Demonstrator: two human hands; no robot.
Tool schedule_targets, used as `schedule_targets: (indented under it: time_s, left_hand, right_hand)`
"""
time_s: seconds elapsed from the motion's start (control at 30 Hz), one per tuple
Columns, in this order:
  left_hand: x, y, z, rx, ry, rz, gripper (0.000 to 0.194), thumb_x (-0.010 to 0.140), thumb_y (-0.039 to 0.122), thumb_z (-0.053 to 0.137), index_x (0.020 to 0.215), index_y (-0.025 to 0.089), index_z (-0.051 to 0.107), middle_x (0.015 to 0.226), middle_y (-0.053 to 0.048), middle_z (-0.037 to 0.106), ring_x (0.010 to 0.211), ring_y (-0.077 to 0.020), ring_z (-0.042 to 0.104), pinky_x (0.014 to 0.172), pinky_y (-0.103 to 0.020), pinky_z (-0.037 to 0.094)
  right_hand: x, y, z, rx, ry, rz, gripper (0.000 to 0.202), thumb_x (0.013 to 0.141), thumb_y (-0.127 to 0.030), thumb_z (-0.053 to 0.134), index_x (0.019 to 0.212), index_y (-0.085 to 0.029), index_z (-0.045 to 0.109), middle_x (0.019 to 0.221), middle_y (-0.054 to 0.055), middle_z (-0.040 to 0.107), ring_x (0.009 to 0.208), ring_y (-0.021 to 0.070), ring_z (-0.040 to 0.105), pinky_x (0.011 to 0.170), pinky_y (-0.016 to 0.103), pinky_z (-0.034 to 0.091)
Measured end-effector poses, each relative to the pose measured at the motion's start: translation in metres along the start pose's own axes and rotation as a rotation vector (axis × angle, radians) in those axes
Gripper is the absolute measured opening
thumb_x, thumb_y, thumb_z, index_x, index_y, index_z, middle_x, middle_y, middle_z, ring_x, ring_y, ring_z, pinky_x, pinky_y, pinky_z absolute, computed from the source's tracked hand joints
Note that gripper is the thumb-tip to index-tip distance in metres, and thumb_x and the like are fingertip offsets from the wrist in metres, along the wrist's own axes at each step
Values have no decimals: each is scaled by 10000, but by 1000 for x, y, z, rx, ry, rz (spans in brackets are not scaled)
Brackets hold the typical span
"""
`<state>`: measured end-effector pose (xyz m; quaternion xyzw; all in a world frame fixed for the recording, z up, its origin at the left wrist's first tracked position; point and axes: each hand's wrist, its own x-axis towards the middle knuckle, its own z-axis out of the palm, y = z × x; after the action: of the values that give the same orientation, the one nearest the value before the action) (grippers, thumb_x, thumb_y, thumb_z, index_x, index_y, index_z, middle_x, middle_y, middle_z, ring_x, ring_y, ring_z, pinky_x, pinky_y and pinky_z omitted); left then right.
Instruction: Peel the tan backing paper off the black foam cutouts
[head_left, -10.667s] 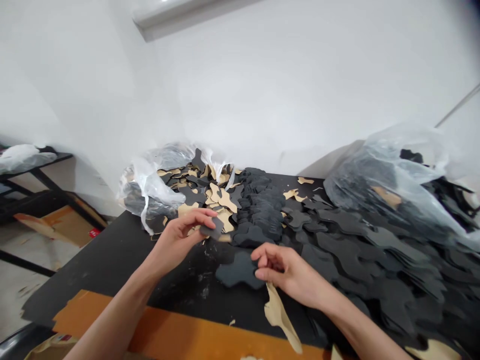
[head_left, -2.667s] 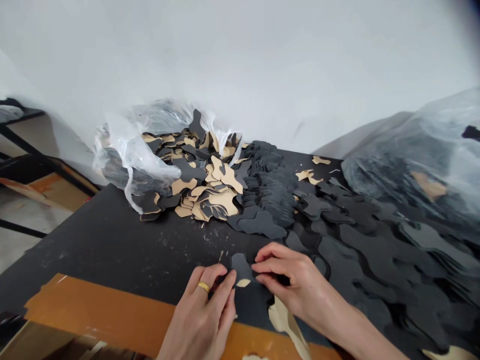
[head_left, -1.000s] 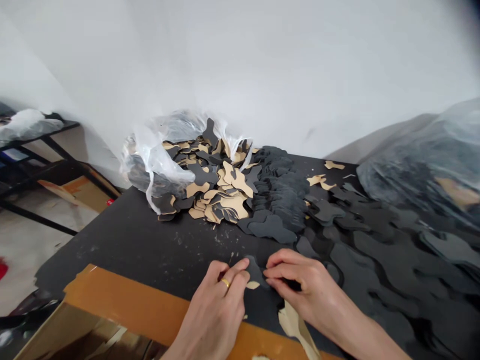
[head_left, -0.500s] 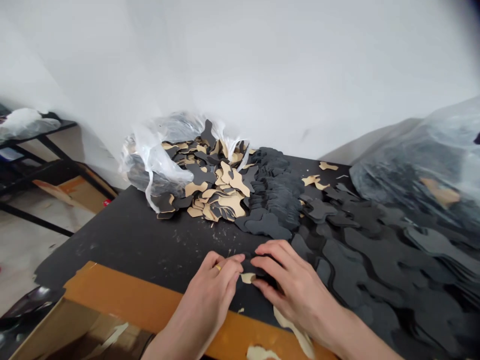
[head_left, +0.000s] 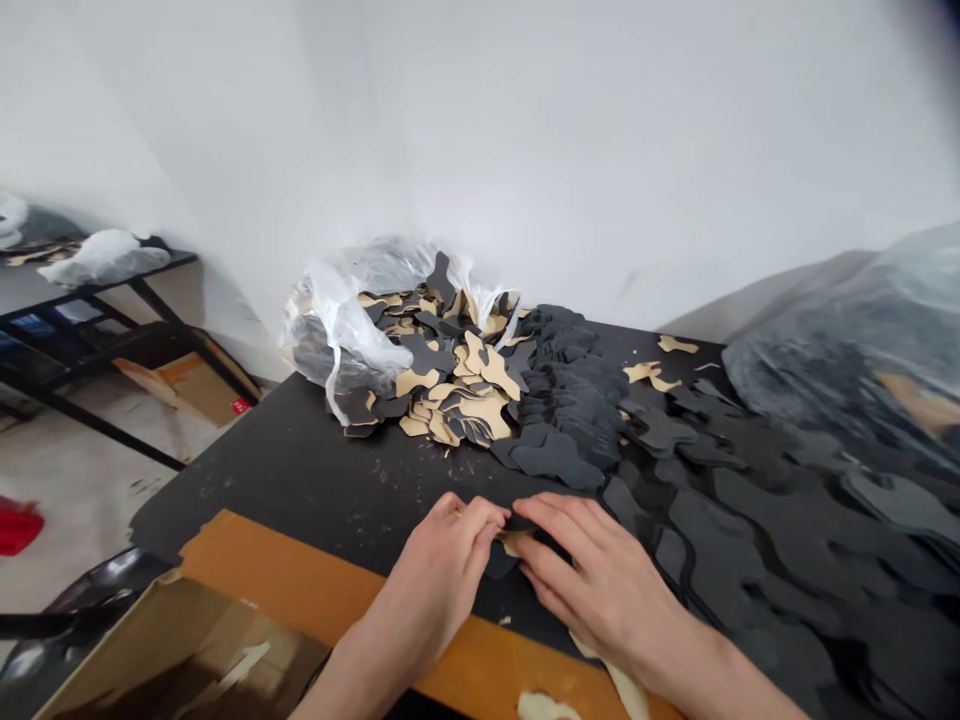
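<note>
Between my two hands is a dark, wavy-edged flat piece [head_left: 504, 562], much like the others on the table, partly hidden by my fingers. A bit of tan backing paper [head_left: 513, 542] shows on it. My left hand [head_left: 450, 565] is closed, thumb and forefinger pinching at the piece's edge; whether they grip paper or piece is hard to tell. My right hand [head_left: 600, 575] has its fingers curled over the piece's right side. Beyond my hands stand rows of overlapping black pieces [head_left: 559, 455]. A tan paper strip [head_left: 626, 690] hangs below my right wrist.
A plastic bag [head_left: 352, 330] spills tan-and-black pieces [head_left: 472, 400] at the back. More dark pieces [head_left: 750, 530] cover the table's right side, beside another bag [head_left: 840, 330]. An open cardboard box [head_left: 277, 570] stands at the near edge. A black-framed rack [head_left: 161, 310] is at left.
The view has shifted a little left, so things appear farther right. My hands have drawn closer together over the piece, and less tan paper shows between them.
</note>
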<state>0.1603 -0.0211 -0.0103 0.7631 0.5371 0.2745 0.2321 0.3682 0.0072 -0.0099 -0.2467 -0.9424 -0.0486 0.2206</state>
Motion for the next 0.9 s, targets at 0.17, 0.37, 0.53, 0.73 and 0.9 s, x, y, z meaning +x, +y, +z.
schedule_targets:
  time_s: [0.17, 0.37, 0.53, 0.73, 0.9]
  left_hand:
    - [0, 2, -2, -34, -21, -29, 242, 1029, 176, 350, 1016, 231, 585, 942, -14, 642, 905, -193, 595, 818, -308, 477]
    - [0, 1, -2, -48, -26, -58, 234, 1026, 181, 352, 1019, 236, 579, 950, -13, 632, 907, -194, 598, 825, -315, 467]
    - [0, 1, -2, -80, -54, -82, 260, 1025, 196, 340, 1073, 242, 592, 1033, -35, 635, 974, -204, 598, 872, -332, 468]
    - [2, 3, -5, -52, -63, -104, 261, 1027, 212, 336, 1040, 235, 595, 979, -40, 615, 929, -211, 607, 847, -345, 468]
    - [2, 4, -6, -58, -56, -99, 254, 1024, 205, 346, 1031, 237, 598, 947, -33, 604, 897, -200, 612, 826, -329, 466]
  right_hand:
    - [4, -2, 4, 60, 88, 34, 169, 895, -77, 551, 1013, -146, 651, 1138, 136, 650, 1050, 289, 589, 846, 436, 534]
    - [7, -2, 4, 336, 136, 177, 106, 927, -114, 559, 936, -183, 639, 1114, 97, 636, 1023, 224, 588, 855, 373, 525]
    - [1, 4, 2, 366, 124, 220, 102, 918, -120, 568, 951, -188, 636, 1142, 100, 619, 1051, 222, 578, 870, 372, 516]
    - [0, 4, -2, 197, 48, 110, 148, 907, -131, 575, 1035, -165, 642, 1195, 136, 613, 1095, 283, 555, 885, 449, 504]
    - [1, 4, -2, 193, -9, 55, 175, 904, -138, 580, 1069, -155, 636, 1225, 143, 605, 1138, 304, 532, 904, 470, 496]
